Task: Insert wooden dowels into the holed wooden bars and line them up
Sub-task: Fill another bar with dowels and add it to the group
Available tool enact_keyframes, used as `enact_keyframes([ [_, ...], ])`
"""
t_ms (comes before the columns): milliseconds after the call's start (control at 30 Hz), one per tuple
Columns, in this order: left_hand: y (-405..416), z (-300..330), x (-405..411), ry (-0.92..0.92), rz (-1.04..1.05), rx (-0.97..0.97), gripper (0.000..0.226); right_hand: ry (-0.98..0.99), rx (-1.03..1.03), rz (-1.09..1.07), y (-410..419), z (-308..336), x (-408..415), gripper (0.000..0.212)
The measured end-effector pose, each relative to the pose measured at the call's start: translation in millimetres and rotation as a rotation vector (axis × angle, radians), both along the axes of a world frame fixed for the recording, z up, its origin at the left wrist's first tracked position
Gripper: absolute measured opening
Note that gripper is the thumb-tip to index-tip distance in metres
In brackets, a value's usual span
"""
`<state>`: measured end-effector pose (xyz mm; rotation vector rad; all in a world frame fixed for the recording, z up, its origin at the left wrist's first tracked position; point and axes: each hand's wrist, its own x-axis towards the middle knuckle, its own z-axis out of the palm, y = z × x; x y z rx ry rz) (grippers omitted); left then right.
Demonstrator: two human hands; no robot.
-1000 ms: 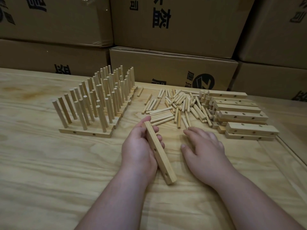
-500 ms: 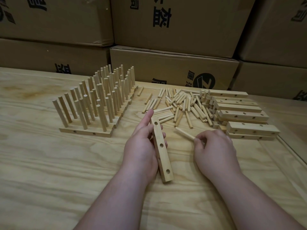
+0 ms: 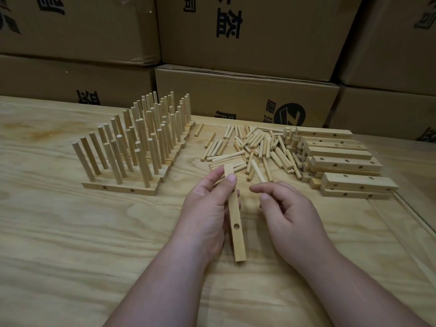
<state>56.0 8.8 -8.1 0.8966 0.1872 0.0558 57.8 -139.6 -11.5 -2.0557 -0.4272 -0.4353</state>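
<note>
Your left hand (image 3: 207, 204) grips a holed wooden bar (image 3: 234, 223), thumb and fingers curled round its far half. The bar runs lengthwise away from you above the table (image 3: 70, 244), one hole showing on its upper face near the close end. Whether that near end touches the tabletop I cannot tell.

Your right hand (image 3: 290, 213) pinches a single dowel (image 3: 257, 172) in its fingertips; the dowel slants up and away, just right of the bar's far end and apart from it.

Beyond your hands lies a loose heap of dowels (image 3: 254, 147), scattered flat on the table. Just right of that heap is a stack of empty bars (image 3: 339, 161), piled in staggered layers, holes visible along their sides and tops.

To the left stand the finished bars (image 3: 136, 147), set side by side in a row, each filled with upright dowels; the nearest one shows two side holes.

Cardboard boxes (image 3: 247, 95) with black printing are stacked against the table's far edge; what they contain is hidden.
</note>
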Motion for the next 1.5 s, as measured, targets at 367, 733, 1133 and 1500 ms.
enact_keyframes([
  [367, 0, 3, -1, 0.084, 0.071, -0.003, 0.033, -0.017, 0.088, -0.016, -1, 0, 1, 0.022],
  [733, -1, 0, -2, 0.041, 0.026, 0.062, 0.017, -0.132, 0.119, -0.071, -2, 1, 1, 0.021],
  [1133, 1, 1, -4, -0.013, -0.08, 0.21, 0.019, -0.034, 0.357, 0.02, -6, 10, -3, 0.013],
  [1500, -1, 2, -4, -0.059, -0.134, 0.281, 0.031, 0.005, 0.311, -0.062, -8, 4, 2, 0.037],
])
